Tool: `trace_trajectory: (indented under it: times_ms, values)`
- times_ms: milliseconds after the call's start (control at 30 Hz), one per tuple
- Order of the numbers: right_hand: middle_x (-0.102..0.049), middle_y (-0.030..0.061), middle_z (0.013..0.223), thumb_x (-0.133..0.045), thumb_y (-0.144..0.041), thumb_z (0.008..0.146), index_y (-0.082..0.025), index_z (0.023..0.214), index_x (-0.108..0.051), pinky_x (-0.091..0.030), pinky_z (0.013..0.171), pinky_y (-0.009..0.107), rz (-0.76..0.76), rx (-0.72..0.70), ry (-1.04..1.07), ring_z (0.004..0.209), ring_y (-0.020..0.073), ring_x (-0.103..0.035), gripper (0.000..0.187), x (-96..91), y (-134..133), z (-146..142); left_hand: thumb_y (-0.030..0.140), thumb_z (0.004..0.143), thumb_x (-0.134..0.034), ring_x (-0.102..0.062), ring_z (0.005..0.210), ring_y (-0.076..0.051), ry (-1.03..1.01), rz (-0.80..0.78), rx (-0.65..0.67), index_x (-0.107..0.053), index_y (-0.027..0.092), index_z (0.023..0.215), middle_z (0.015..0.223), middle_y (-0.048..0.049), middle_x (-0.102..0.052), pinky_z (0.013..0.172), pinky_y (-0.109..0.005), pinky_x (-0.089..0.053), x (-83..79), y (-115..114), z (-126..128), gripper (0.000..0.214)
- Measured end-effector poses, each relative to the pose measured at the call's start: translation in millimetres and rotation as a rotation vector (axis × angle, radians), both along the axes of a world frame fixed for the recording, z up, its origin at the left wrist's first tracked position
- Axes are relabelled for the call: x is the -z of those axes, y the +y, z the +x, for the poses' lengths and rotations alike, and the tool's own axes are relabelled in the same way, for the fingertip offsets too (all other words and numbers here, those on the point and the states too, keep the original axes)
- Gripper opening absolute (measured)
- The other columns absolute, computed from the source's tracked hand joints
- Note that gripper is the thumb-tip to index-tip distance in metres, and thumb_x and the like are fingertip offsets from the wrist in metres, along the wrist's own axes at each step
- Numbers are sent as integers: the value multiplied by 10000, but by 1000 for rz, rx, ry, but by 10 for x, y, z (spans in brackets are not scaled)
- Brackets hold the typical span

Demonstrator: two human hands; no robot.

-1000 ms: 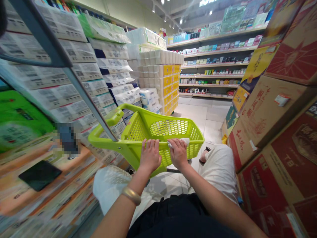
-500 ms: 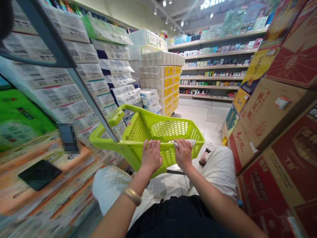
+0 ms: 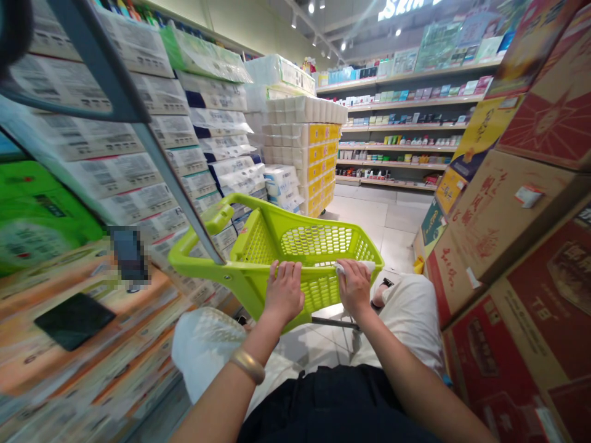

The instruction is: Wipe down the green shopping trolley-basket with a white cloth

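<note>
A lime-green plastic shopping basket with a long handle stands on the floor in front of my knees. My left hand grips its near rim, fingers curled over the edge. My right hand presses a white cloth against the same rim, further right, near the corner. A gold bangle sits on my left wrist. The basket looks empty inside.
Stacked tissue and paper packs fill the left side, with a dark phone lying on low packs. Red and brown cartons tower on the right. A grey metal frame bar crosses the left. The tiled aisle leads to far shelves.
My right hand with the cloth has slid to the right along the basket rim. My left hand has stayed holding the rim.
</note>
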State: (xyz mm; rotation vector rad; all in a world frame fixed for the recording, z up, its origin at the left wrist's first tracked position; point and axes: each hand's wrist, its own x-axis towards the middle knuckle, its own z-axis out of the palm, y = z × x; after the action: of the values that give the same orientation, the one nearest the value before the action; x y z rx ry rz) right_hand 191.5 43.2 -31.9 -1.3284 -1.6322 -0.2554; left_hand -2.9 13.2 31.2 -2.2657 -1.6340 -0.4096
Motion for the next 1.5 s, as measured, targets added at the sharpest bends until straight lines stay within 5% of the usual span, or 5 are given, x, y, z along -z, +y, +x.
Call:
trace_trajectory:
  times_ms: [267,567,967,1267,1500]
  values:
    - [-652,37,1131,-449,-177,914,-268,1263,-562,-282,1042,362,-15,-163,-48,1110,201,-512,378,-142,-65,-519,226,713,-560,-400,1220,-283,-8,5,-5,-431,159,1282,1189,-120,-524,1153,-480,-156,-2,-6,12,587]
    - [-665,56,1103,-413,-241,955,-212,1118,-626,-285,1004,359,-2,-6,-33,1082,206,-534,270,-3,11,24,212,712,-555,-393,1222,-289,-25,2,12,-432,158,1295,1198,-125,-519,1153,-488,-163,11,-7,11,598]
    - [-647,58,1109,-437,-237,934,-231,1070,-644,-279,1017,387,92,45,20,1144,233,-483,248,-230,117,44,218,722,-545,-393,1217,-284,-15,2,-2,-442,125,1277,1184,-122,-521,1161,-476,-155,8,-15,34,572]
    - [-621,43,1206,-508,-279,908,-263,1248,-573,-282,1021,375,-17,-150,-140,1136,224,-483,346,-164,-140,-489,215,713,-560,-401,1205,-280,-21,13,-5,-443,134,1260,1173,-118,-524,1155,-477,-166,1,-18,42,565]
    - [-637,39,1201,-443,-288,951,-240,1228,-592,-265,1041,370,16,-89,-140,1159,214,-497,318,-54,-50,-58,213,712,-560,-393,1207,-284,-12,15,9,-432,131,1272,1177,-117,-516,1154,-476,-162,13,-17,31,580]
